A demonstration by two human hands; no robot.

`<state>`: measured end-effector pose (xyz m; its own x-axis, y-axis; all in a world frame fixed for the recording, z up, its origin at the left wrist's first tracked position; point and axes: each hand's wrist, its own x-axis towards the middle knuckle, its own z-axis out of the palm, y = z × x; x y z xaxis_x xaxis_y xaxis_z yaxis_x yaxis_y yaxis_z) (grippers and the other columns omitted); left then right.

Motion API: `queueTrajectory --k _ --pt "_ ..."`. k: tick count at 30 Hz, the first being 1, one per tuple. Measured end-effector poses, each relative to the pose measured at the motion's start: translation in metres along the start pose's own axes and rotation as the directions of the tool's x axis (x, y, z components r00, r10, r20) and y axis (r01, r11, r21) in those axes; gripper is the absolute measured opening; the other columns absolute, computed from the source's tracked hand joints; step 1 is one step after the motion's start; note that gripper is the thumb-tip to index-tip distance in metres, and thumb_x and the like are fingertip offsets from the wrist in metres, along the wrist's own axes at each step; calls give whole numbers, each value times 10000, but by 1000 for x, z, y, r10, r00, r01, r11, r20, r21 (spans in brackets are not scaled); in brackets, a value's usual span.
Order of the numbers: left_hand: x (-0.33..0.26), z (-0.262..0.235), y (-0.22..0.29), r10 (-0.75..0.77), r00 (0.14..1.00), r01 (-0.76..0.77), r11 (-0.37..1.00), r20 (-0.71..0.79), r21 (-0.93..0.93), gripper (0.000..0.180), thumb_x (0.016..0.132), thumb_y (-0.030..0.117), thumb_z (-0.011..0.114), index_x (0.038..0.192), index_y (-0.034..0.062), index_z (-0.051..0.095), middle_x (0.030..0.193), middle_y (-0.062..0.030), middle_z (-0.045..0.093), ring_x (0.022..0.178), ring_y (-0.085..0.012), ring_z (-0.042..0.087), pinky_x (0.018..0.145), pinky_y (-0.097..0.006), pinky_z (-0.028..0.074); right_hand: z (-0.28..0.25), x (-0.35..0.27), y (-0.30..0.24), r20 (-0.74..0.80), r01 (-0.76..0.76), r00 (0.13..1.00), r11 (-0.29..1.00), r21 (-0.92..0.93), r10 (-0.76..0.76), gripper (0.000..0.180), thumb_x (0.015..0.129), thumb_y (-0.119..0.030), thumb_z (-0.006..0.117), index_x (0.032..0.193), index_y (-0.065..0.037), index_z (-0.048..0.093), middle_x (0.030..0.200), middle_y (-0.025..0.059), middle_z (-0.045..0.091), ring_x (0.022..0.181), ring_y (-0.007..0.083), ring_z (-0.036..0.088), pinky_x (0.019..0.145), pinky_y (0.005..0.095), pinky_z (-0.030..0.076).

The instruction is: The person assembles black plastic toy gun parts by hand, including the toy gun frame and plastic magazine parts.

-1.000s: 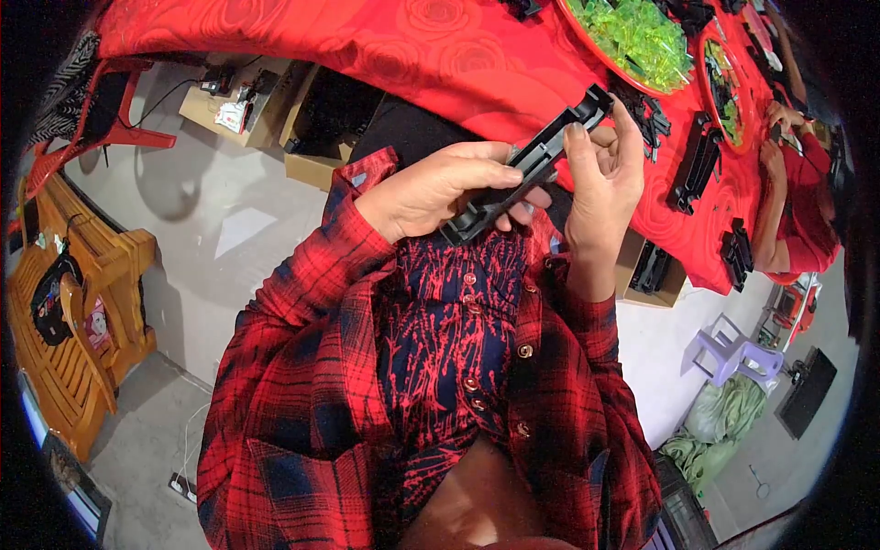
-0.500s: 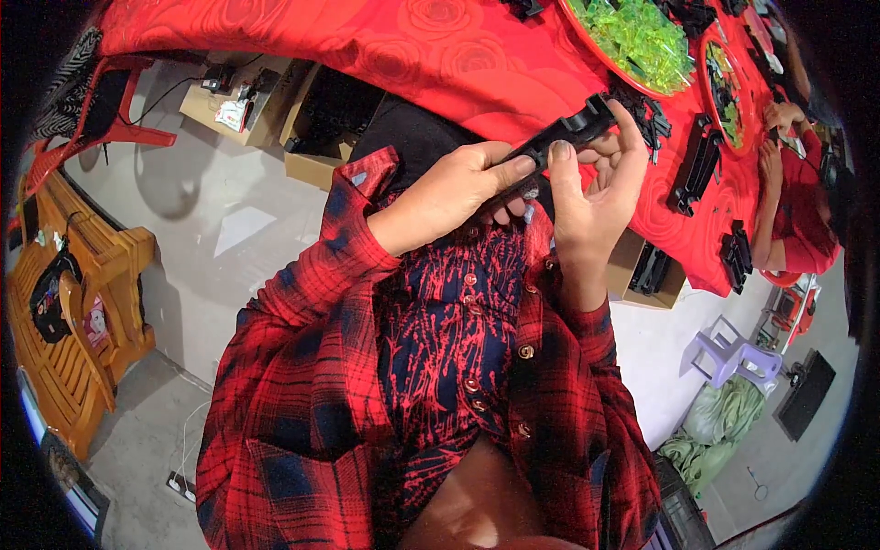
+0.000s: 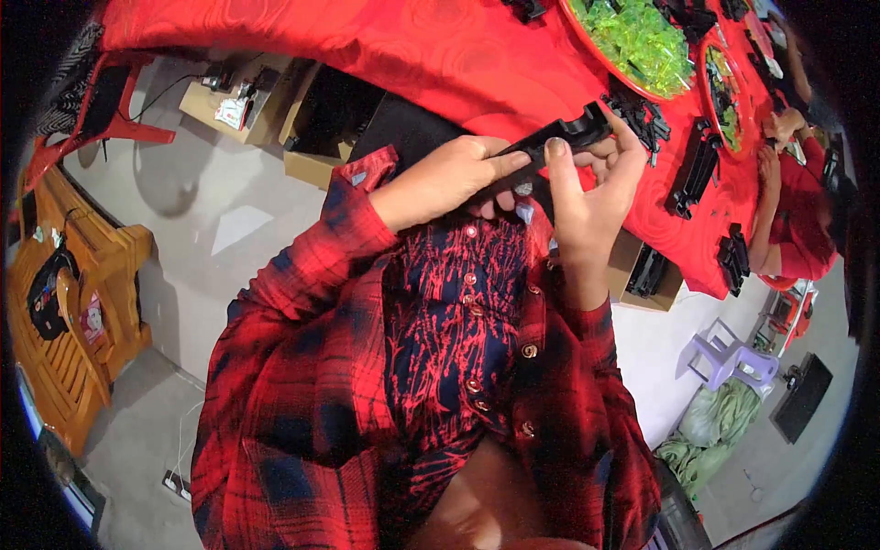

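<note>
A long black plastic part [image 3: 539,139] with a notched, curved far end is held between my two hands, tilted up toward the right. My left hand [image 3: 451,179] grips its near end, thumb on top and fingers curled beneath. At the far end, my right hand [image 3: 596,183] holds it with the thumb pressed on the near side and the fingers behind the notched tip. The underside of the part is hidden by my fingers. Just beyond lies the edge of the table with its red cloth [image 3: 412,64].
On the table stand a red tray of green-yellow clear pieces [image 3: 632,46] and a smaller red tray [image 3: 733,137]. Black parts [image 3: 697,174] lie about. Cardboard boxes [image 3: 312,170] sit below. A co-worker in red [image 3: 802,220] is at the right. A purple stool [image 3: 733,357] stands behind.
The black part has turned slightly, so more of its notched end shows. Both hands keep hold of it and have barely moved.
</note>
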<state>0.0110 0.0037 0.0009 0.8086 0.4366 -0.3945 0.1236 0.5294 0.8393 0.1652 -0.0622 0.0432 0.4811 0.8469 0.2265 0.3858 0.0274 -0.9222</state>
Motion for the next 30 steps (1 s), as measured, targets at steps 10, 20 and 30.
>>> queueTrajectory --k 10,20,30 --pt "-17 -45 58 -76 987 -15 839 144 544 381 1000 354 558 1153 15 644 945 -42 673 787 -112 630 735 -269 519 -17 -1 -15 108 -189 977 982 27 185 286 933 -83 684 1196 15 631 820 14 591 748 67 592 598 209 515" --pt "-38 -26 36 699 227 -597 650 -678 469 379 902 93 714 1207 31 498 1030 -44 553 815 -89 549 735 -239 472 -9 -1 -7 -143 -130 968 899 418 206 206 971 -64 620 1141 46 580 941 82 605 766 170 664 670 302 591" --pt "-2 21 30 288 857 -472 770 -428 -429 296 1039 274 499 1231 49 505 1145 -141 662 1051 -226 659 886 -362 531 25 -36 -2 6 -88 996 935 344 91 342 916 22 660 1190 26 457 1059 124 606 902 190 670 836 305 541"
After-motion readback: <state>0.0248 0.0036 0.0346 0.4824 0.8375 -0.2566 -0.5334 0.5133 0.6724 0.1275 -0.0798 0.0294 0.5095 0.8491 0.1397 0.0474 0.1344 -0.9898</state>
